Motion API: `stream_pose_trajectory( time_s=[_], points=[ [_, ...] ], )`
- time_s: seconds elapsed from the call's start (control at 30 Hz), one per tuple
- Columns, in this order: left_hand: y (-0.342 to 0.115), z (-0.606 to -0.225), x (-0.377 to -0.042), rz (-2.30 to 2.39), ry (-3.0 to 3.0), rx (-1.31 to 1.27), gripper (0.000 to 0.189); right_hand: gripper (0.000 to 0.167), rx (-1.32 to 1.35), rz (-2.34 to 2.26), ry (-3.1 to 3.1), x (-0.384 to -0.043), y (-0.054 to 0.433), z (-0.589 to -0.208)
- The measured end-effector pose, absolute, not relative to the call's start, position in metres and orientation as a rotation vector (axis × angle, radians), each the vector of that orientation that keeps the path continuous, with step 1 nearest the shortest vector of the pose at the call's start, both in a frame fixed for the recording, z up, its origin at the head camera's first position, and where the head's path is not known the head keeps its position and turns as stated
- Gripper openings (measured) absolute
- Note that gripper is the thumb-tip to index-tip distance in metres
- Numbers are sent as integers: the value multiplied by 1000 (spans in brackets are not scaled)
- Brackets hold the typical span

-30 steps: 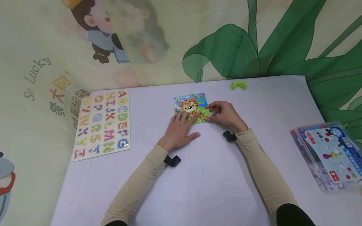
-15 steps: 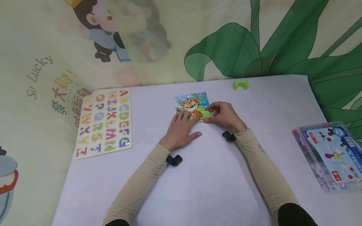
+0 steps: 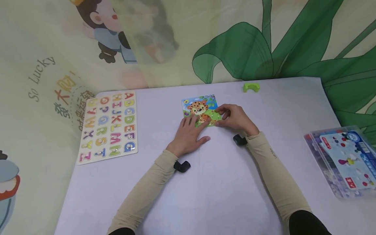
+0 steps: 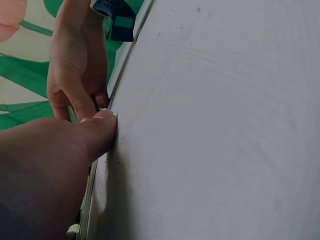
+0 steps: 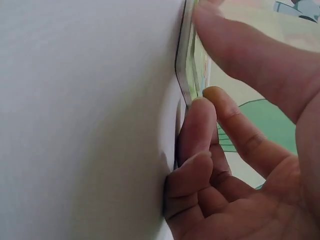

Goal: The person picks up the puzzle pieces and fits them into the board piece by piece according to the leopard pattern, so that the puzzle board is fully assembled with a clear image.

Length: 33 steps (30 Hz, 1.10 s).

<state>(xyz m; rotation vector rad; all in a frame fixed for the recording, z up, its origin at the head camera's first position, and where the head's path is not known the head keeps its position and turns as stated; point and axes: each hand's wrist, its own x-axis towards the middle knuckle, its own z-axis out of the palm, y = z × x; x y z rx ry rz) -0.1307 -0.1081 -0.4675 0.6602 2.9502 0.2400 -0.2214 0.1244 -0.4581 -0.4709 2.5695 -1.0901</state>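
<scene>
A small jigsaw puzzle point(image 3: 198, 106) with a spotted leopard picture lies flat on the white table in the head view. My left hand point(image 3: 188, 136) rests over its lower edge, fingers spread and fairly straight, thumb apart. At the lower right corner, my right hand point(image 3: 236, 118) pinches a green puzzle piece point(image 3: 214, 115) between thumb and forefinger. The right wrist view shows the puzzle's edge point(image 5: 186, 60) with a thin gap between layers, my thumb point(image 5: 240, 50) against it and the other fingers curled below. How far the piece sits in is hidden.
An alphabet board point(image 3: 108, 127) lies at the left of the table. A green arch-shaped block point(image 3: 251, 87) stands near the back edge. On the right is a clear plastic box point(image 3: 337, 163) with a printed label. A patterned cloth point(image 3: 164, 42) hangs behind.
The light green patch by my right fingers shows larger and brighter than before. My right fingers have shifted only slightly; my left hand stays on the puzzle. The view has drifted a little.
</scene>
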Motion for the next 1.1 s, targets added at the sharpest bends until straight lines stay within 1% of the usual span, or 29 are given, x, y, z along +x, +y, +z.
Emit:
stream_pose_trajectory(
  time_s=[0.2,0.4,0.6,0.83,0.97,1.1],
  points=[
    [-105,-464,-131,186,2941,657,69,33,-455,-1129,2596,-223,126,-461],
    [-102,-462,-132,122,2940,652,69,28,-391,-1143,2635,-224,121,-460],
    [-101,-463,-132,105,2936,648,69,28,-336,-1137,2629,-223,118,-459],
    [-102,-461,-135,112,2921,660,68,30,-365,-1119,2631,-226,119,-460],
    [-103,-459,-138,137,2917,670,65,35,-428,-1088,2627,-227,124,-460],
    [-105,-458,-140,193,2909,685,65,46,-487,-1069,2644,-229,139,-455]
  ],
)
